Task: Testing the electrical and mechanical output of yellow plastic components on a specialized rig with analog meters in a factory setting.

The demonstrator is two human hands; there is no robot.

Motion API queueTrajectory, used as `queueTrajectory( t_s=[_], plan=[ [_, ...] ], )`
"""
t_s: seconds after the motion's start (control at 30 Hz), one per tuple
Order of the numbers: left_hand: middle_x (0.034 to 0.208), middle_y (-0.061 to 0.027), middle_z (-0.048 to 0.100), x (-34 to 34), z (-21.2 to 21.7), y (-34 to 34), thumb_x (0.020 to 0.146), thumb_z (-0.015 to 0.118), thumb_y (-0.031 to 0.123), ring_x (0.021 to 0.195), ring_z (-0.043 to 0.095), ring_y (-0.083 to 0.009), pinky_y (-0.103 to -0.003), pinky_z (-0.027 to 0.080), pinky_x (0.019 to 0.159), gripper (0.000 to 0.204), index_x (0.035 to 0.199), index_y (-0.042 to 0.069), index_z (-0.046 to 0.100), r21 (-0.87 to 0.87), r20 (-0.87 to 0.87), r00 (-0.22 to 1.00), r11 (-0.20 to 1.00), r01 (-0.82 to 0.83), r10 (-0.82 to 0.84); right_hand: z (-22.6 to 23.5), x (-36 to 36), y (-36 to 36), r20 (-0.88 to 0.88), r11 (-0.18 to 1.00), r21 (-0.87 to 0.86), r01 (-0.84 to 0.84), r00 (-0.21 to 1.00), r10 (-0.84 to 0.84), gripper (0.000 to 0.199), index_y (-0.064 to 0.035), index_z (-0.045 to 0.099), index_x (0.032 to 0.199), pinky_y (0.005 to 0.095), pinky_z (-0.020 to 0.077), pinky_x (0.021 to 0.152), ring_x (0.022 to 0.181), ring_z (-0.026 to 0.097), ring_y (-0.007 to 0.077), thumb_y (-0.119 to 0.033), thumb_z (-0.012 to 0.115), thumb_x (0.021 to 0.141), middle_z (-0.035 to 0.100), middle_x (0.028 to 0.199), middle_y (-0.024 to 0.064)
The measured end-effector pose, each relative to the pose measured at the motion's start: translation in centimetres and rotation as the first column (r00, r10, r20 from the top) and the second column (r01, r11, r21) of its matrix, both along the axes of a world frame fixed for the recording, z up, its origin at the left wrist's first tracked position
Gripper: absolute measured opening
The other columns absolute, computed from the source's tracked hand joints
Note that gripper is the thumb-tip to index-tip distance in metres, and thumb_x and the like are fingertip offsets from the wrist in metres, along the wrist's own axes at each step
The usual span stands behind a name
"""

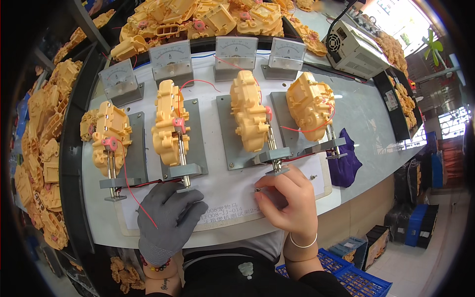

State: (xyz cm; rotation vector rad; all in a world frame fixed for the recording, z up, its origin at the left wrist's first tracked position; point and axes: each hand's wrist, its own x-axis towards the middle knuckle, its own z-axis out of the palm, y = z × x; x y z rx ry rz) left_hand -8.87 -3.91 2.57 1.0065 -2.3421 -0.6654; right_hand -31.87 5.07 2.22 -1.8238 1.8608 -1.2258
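My left hand (170, 218), in a grey glove, rests by the front of the second fixture. Its fingers are curled, thumb and forefinger close together; what they hold, if anything, is hidden. My bare right hand (293, 200) pinches a small metal part (257, 190) between thumb and forefinger, just below the third fixture's clamp (274, 157). Yellow plastic gearboxes stand upright in the fixtures: the leftmost (111, 133), the second (168, 123), the third (247, 111) and the rightmost (310, 101). Pink pieces and red wires show on them. Another small metal part (313, 177) lies at right.
Several needle meters (170, 59) line the back of the bench. Yellow housings fill black bins (74, 148) at left and behind. A purple cloth (345, 161) lies right of the fixtures, and a beige power unit (356, 49) stands back right. Blue crates (363, 282) sit below.
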Motion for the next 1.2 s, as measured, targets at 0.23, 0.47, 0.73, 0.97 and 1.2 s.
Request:
queueTrajectory(
  t_s=[0.23, 0.47, 0.73, 0.97, 1.2],
  plan=[
    [0.082, -0.0124, 0.062, 0.07, -0.17, 0.18, 0.072, 0.082, 0.016, 0.072, 0.06, -0.0305, -0.04, 0.048, 0.061, 0.022, 0.089, 0.01, 0.07, 0.08, -0.008, 1.0, 0.996, -0.025, 0.026, -0.01, 0.08, 0.07, -0.015, 1.0, 0.012, 0.013, 1.0, -0.013, 0.014, -0.0052, 0.063, 0.083, 0.0365, 0.0454, 0.06, 0.068, 0.054, 0.0267, -0.003, 0.071, 0.071, 0.053, 0.071, 0.0075],
    [0.083, -0.014, 0.063, 0.0, -0.35, 0.18, 0.071, 0.082, 0.017, 0.073, 0.061, -0.0321, -0.041, 0.049, 0.061, 0.023, 0.089, 0.01, 0.07, 0.022, -0.063, 0.998, 1.0, -0.02, 0.021, 0.27, -0.1, 0.19, -0.048, 1.0, 0.004, 0.012, 0.999, -0.012, 0.014, -0.0041, 0.068, 0.082, 0.0309, 0.0466, 0.058, 0.067, 0.059, 0.0226, -0.003, 0.073, 0.069, 0.059, 0.076, 0.0079],
    [0.073, -0.0082, 0.063, -0.2, 0.32, -0.08, 0.072, 0.08, 0.014, 0.069, 0.058, -0.0275, -0.038, 0.047, 0.06, 0.016, 0.081, 0.009, 0.068, -0.019, -0.026, 0.999, 1.0, 0.022, -0.023, 0.25, 0.1, 0.2, -0.008, 1.0, -0.015, -0.012, 1.0, 0.012, 0.012, -0.0058, 0.064, 0.084, 0.0362, 0.0458, 0.061, 0.068, 0.055, 0.026, -0.006, 0.071, 0.076, 0.052, 0.072, 0.0074],
    [0.072, -0.0091, 0.062, -0.24, 0.35, -0.11, 0.074, 0.08, 0.02, 0.068, 0.062, -0.0285, -0.04, 0.05, 0.06, 0.016, 0.079, 0.01, 0.069, 0.023, -0.019, 0.999, 0.999, 0.034, -0.033, 0.45, 0.25, 0.35, 0.034, 1.0, 0.01, -0.006, 0.999, 0.005, 0.011, -0.0062, 0.063, 0.084, 0.0358, 0.0451, 0.06, 0.067, 0.054, 0.0247, -0.006, 0.071, 0.076, 0.051, 0.071, 0.007],
    [0.072, -0.0085, 0.062, -0.27, 0.28, -0.14, 0.074, 0.08, 0.02, 0.068, 0.062, -0.0276, -0.039, 0.05, 0.06, 0.016, 0.078, 0.009, 0.069, -0.013, -0.038, 0.998, 0.999, 0.043, -0.043, 0.46, 0.27, 0.37, 0.006, 1.0, 0.0, -0.001, 1.0, 0.001, 0.011, -0.0061, 0.063, 0.083, 0.0357, 0.045, 0.06, 0.066, 0.054, 0.0244, -0.006, 0.071, 0.077, 0.051, 0.072, 0.0071]
  ],
)
